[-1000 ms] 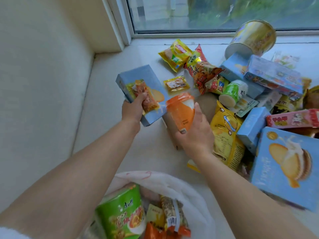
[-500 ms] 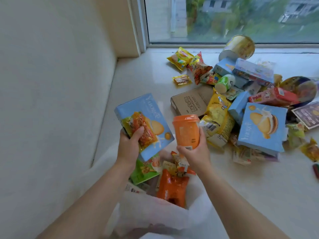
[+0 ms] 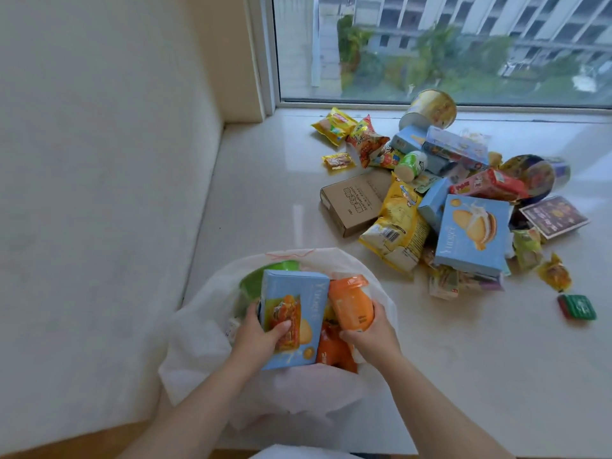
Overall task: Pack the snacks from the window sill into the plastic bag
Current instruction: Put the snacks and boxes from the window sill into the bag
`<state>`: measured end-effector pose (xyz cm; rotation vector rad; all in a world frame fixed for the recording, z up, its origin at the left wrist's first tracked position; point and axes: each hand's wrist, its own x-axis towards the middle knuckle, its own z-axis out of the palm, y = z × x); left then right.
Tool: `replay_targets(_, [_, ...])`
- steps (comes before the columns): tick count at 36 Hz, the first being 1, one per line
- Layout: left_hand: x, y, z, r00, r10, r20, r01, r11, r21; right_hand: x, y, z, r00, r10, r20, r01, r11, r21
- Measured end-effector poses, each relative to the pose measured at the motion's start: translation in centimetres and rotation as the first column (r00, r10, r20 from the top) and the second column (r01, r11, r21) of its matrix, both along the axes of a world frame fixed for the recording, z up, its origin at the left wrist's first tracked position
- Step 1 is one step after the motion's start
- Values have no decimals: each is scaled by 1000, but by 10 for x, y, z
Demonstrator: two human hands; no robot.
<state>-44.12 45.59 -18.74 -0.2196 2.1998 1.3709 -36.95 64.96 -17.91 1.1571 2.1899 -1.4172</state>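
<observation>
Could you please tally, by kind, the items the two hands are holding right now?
blue biscuit box: 1, in the left hand
small snack packet: 1, pinned against that box
orange cup: 1, in the right hand
Total: 3

Counts: two hands, left hand [image 3: 256, 334] and right hand [image 3: 371, 336]; one white plastic bag [image 3: 198, 346]; one orange cup [image 3: 352, 304]; three large blue biscuit boxes, held [image 3: 298, 286], on pile [image 3: 473, 233], smaller [image 3: 433, 202]; one brown carton [image 3: 354, 202]; two round tubs [image 3: 430, 109] [image 3: 536, 175]; one green packet [image 3: 578, 306]
</observation>
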Motion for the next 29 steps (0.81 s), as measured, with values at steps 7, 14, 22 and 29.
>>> replay_targets(7, [-12, 22, -7, 934, -284, -217, 227, 940, -256, 9, 8, 0, 999, -41, 18, 40, 998, 56])
replay_targets(14, [-7, 22, -7, 691, -716, -99, 557, 615, -559, 21, 15, -2, 996, -86, 25, 85, 995, 55])
replay_targets(22, [-11, 7, -12, 471, -868, -156, 499, 408, -764, 21, 11, -1, 998, -56, -19, 57, 997, 59])
replay_targets(29, [-21, 15, -13, 639, -753, -156, 490, 555, -672, 20, 8, 0, 999, -28, -37, 30, 997, 70])
